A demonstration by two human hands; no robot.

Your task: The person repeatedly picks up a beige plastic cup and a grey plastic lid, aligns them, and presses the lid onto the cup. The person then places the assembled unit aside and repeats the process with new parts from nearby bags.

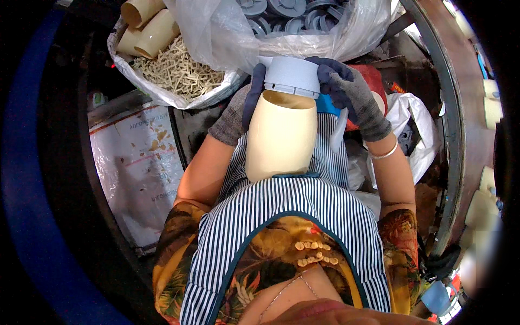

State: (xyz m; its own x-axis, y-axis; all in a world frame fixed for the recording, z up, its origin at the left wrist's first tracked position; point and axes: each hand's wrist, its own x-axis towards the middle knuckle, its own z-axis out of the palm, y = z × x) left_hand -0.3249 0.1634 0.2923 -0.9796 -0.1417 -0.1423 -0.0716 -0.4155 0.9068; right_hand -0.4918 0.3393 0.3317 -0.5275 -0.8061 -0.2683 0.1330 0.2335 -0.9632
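Note:
A cream plastic shell (281,138), rounded and open at its top, rests upright against my lap and striped apron. Over its mouth sits a pale grey-blue plastic collar (292,76), slightly tilted, with a gap showing the shell's inside below it. My left hand (242,105), in a grey and navy glove, is closed against the left side of the collar, its fingers also along the shell's upper edge. My right hand (349,92), gloved alike, grips the collar's right side with curled fingers. The far sides of both parts are hidden.
Ahead, a clear plastic bag (208,35) holds several grey round parts (287,6). A white sack (227,86) at left holds cream tubes (157,32) and small beige pieces (181,73). Right are a white bag (428,141) and a metal-edged table (441,59).

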